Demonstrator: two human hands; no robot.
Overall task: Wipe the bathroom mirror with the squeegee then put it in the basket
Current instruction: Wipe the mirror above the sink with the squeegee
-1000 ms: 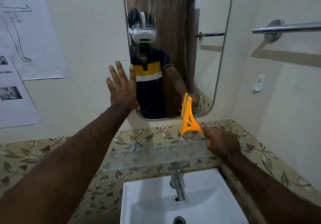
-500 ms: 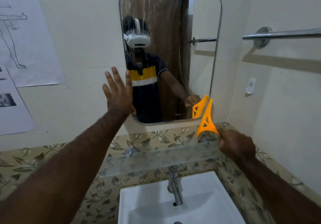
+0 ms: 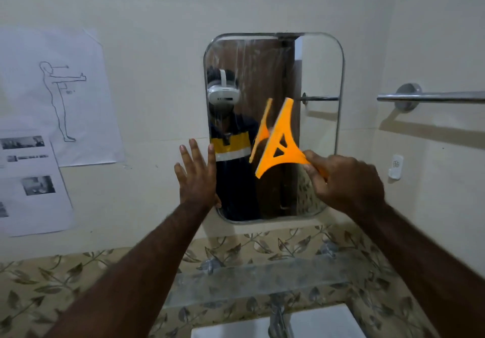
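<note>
The rounded bathroom mirror (image 3: 317,75) hangs on the wall ahead, with water streaks near its top. My right hand (image 3: 343,183) grips the handle of the orange squeegee (image 3: 279,141), whose blade stands tilted in front of the middle of the glass; its reflection shows just to the left. Whether the blade touches the glass I cannot tell. My left hand (image 3: 196,177) lies flat with fingers spread on the wall at the mirror's lower left edge. No basket is in view.
A glass shelf (image 3: 257,277) runs under the mirror above a white sink (image 3: 325,322) with a tap (image 3: 278,319). A metal towel bar (image 3: 430,97) is on the right wall, a small white hook (image 3: 395,166) below it. Paper sheets (image 3: 52,96) hang at left.
My right hand has lifted the squeegee from the mirror's bottom right corner up to its middle. The camera has tilted upward. My left hand stays at the mirror's left edge.
</note>
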